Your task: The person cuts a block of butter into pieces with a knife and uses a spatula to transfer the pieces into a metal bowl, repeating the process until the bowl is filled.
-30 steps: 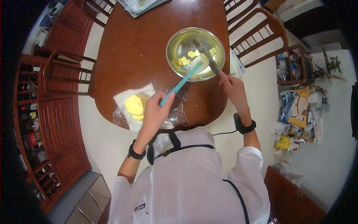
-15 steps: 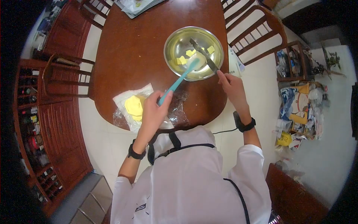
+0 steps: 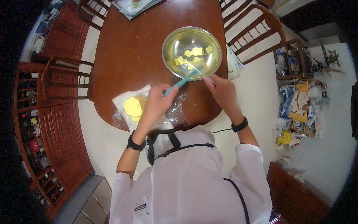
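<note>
Bowl (image 3: 185,39): yellow pieces (image 3: 197,51) inside
Left hand (image 3: 159,100): grasping turquoise spatula (image 3: 181,81), near bowl
Right hand (image 3: 222,92): clenching blurred knife (image 3: 195,68), near bowl
Yellow block (image 3: 134,107): left of bowl

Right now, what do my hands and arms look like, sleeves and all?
Your left hand and right hand are bare. A black band circles the left wrist, another the right, with a thin black cable running up to it. Your loose white sleeves end near the elbows.

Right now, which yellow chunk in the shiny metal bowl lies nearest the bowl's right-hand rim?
The squarish yellow chunk furthest right inside the shiny metal bowl; a gap sets it apart from the other yellow chunks, all lying further left.
</note>
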`<state>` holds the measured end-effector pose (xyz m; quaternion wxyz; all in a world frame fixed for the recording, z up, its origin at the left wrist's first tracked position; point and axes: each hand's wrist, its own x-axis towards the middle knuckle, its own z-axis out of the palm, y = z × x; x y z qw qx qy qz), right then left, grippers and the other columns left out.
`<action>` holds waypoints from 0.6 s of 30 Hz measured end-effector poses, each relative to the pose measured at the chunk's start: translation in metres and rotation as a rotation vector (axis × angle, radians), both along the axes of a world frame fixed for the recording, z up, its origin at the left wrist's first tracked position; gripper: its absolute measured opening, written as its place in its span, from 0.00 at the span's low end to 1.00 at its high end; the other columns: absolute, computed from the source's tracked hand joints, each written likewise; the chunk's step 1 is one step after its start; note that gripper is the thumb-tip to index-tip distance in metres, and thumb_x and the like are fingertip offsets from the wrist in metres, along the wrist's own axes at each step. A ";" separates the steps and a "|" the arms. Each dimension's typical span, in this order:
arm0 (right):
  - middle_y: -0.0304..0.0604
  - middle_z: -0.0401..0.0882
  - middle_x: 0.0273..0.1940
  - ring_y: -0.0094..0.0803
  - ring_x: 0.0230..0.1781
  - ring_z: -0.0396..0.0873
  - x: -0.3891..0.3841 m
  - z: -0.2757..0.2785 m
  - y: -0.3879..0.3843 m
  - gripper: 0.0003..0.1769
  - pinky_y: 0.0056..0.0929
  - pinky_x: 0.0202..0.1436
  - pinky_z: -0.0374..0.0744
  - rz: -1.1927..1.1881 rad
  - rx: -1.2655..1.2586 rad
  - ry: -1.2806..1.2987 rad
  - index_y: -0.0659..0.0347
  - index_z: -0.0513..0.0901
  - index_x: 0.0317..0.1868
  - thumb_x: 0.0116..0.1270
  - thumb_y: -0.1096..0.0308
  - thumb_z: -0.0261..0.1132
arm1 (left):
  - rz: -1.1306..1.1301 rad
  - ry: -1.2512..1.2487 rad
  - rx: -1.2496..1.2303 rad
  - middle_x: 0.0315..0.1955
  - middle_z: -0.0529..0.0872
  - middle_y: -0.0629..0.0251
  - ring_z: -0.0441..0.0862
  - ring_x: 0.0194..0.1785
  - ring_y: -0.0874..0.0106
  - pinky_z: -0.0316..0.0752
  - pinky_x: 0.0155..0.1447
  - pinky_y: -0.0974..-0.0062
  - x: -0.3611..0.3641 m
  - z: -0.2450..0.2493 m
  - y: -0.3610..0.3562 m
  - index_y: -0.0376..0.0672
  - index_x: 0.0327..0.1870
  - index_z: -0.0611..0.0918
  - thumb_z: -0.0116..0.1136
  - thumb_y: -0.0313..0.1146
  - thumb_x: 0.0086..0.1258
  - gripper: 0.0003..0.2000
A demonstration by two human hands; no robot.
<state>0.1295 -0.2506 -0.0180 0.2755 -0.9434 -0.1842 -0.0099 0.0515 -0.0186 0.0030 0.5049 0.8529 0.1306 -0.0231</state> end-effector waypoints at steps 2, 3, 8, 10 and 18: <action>0.55 0.81 0.25 0.54 0.26 0.81 -0.005 0.000 0.010 0.18 0.46 0.27 0.77 0.019 -0.018 0.008 0.62 0.82 0.35 0.72 0.54 0.61 | -0.083 -0.005 -0.052 0.15 0.69 0.65 0.63 0.23 0.79 0.59 0.26 0.73 0.001 -0.009 -0.007 0.32 0.26 0.79 0.62 0.40 0.71 0.18; 0.55 0.81 0.25 0.54 0.26 0.81 -0.005 0.000 0.010 0.18 0.46 0.27 0.77 0.016 -0.019 0.008 0.62 0.82 0.35 0.72 0.54 0.61 | -0.087 -0.005 -0.053 0.15 0.69 0.65 0.63 0.23 0.79 0.59 0.26 0.73 0.001 -0.008 -0.008 0.32 0.26 0.79 0.62 0.40 0.71 0.18; 0.47 0.77 0.21 0.29 0.19 0.73 0.003 -0.011 -0.005 0.19 0.32 0.26 0.70 -0.183 0.300 0.142 0.65 0.84 0.38 0.75 0.56 0.60 | 0.036 -0.080 0.211 0.24 0.78 0.48 0.74 0.26 0.50 0.68 0.31 0.60 -0.006 -0.010 0.007 0.35 0.32 0.79 0.60 0.37 0.71 0.13; 0.50 0.79 0.23 0.38 0.22 0.76 0.004 -0.003 -0.010 0.20 0.36 0.28 0.72 -0.224 0.308 0.207 0.65 0.83 0.37 0.75 0.55 0.59 | 0.051 -0.181 0.313 0.26 0.77 0.49 0.76 0.29 0.49 0.69 0.32 0.58 -0.011 -0.011 0.013 0.35 0.35 0.79 0.60 0.34 0.70 0.10; 0.41 0.78 0.23 0.21 0.23 0.71 0.001 0.007 -0.028 0.19 0.27 0.28 0.71 -0.235 0.171 0.273 0.67 0.85 0.37 0.73 0.56 0.62 | 0.000 -0.266 0.529 0.38 0.76 0.50 0.79 0.39 0.49 0.73 0.38 0.56 -0.026 -0.024 0.023 0.41 0.52 0.77 0.59 0.26 0.68 0.12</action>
